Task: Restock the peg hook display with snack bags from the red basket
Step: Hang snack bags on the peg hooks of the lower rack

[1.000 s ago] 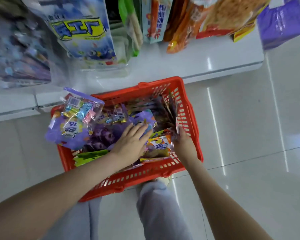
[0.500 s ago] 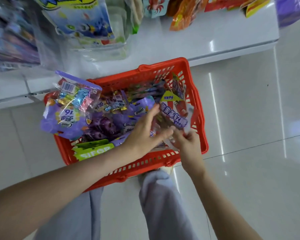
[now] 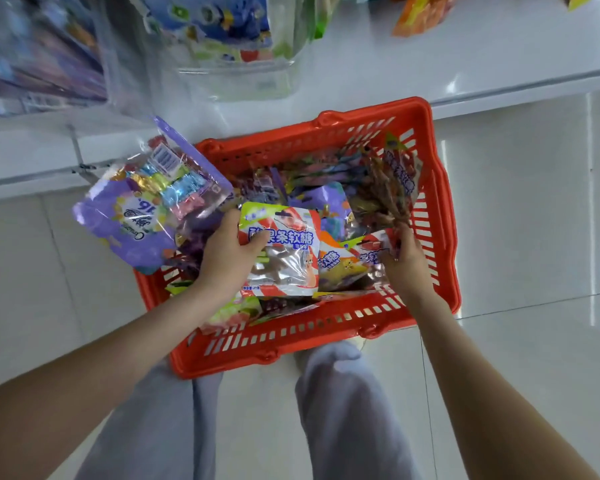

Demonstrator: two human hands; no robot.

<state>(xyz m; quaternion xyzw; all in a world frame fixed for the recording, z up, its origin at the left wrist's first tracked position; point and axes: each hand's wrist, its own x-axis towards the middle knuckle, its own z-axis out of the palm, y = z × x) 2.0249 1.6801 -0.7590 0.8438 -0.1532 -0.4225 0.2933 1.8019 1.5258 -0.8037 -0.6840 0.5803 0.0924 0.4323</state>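
The red basket [image 3: 326,344] sits on the floor in front of my knees, full of snack bags. My left hand [image 3: 227,252] grips a red-and-white striped gummy bag [image 3: 284,258] by its left edge, thumb across the front, holding it above the pile. My right hand [image 3: 404,261] holds a bunch of similar clear bags [image 3: 394,188] that stand up against the basket's right wall. A large purple candy bag [image 3: 142,209] hangs over the basket's left rim.
A white base shelf [image 3: 430,64] runs along the top, with hanging snack bags [image 3: 222,29] above it. Glossy white floor tiles [image 3: 534,220] spread to the right. My legs in light trousers [image 3: 343,410] are below the basket.
My left hand has taken hold of a striped gummy bag and lifted it off the pile. My right hand has shifted right with its bunch of bags. The camera has tilted down.
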